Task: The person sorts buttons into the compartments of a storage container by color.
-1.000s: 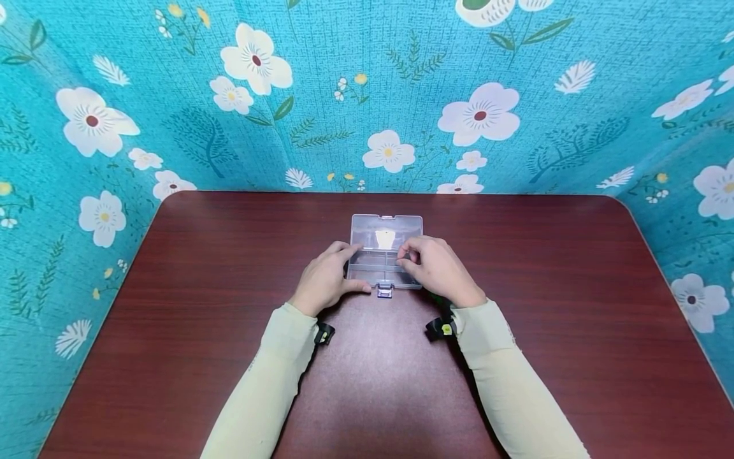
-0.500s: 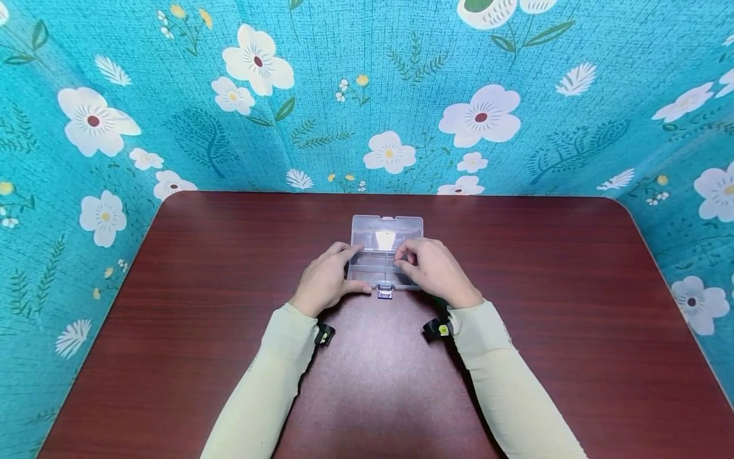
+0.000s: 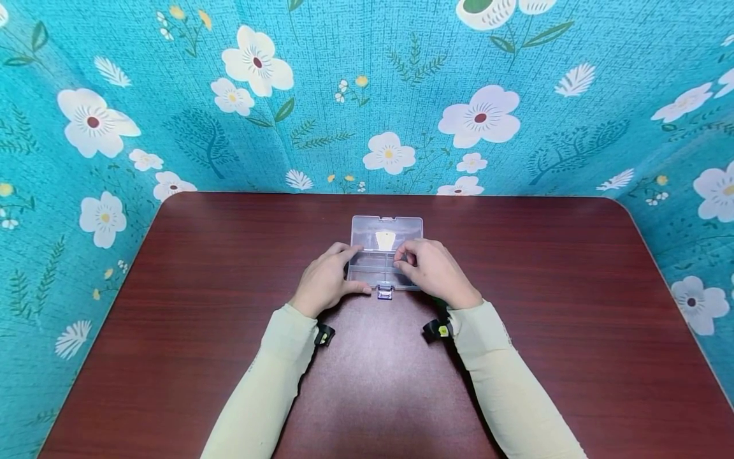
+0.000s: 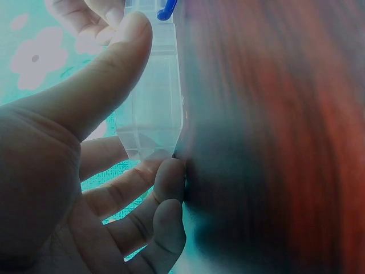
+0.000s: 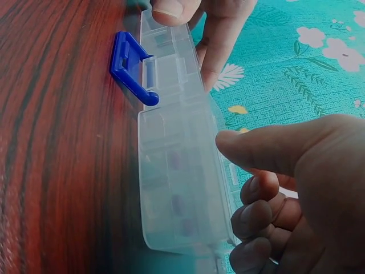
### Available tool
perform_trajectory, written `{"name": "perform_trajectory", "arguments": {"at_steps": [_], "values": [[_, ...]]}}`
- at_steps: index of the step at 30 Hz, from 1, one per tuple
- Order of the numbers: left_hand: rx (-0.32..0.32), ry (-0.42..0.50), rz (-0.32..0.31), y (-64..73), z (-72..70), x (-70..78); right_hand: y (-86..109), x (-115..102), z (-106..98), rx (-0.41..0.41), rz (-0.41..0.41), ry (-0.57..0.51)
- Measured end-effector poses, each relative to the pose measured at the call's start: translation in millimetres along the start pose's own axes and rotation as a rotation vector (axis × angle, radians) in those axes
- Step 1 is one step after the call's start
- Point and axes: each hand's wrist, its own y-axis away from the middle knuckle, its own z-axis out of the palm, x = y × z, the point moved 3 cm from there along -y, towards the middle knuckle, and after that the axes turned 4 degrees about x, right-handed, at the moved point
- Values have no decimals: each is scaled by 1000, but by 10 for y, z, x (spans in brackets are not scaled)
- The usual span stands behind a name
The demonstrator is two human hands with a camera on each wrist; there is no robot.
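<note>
A clear plastic compartment box (image 3: 369, 276) lies on the table with its lid (image 3: 367, 231) raised at the back. Its blue latch (image 5: 126, 67) hangs loose at the front. My left hand (image 3: 323, 280) grips the box's left end, thumb along the front edge and fingers around the side. Over the right-hand compartments is my right hand (image 3: 432, 268), fingers curled and thumb close to the index finger near a divider. In the right wrist view that thumb tip is at the box's rim; I cannot tell whether the fingertips pinch something small. Faint reddish spots show through the wall.
The dark red wood-grain table (image 3: 229, 268) extends around the box on all sides. Behind it hangs a turquoise floral cloth (image 3: 321, 115). A black strap with a yellow-green mark (image 3: 438, 330) sits at the right wrist, and a similar strap (image 3: 324, 334) at the left.
My right hand has shifted very slightly left over the compartments, the fingertips closer to the middle divider. The left hand and the box have stayed in place.
</note>
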Motion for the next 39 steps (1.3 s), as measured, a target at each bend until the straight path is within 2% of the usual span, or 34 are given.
{"name": "perform_trajectory", "arguments": {"at_steps": [16,28,39], "values": [[-7,-4,-6,7,-2,5,36,30,-52,-9,18,-13],[5,-9,1,0,-11,10,72,67,-167,11,0,13],[2,-18,3,3,-7,6,121,108,-236,7,21,8]]}}
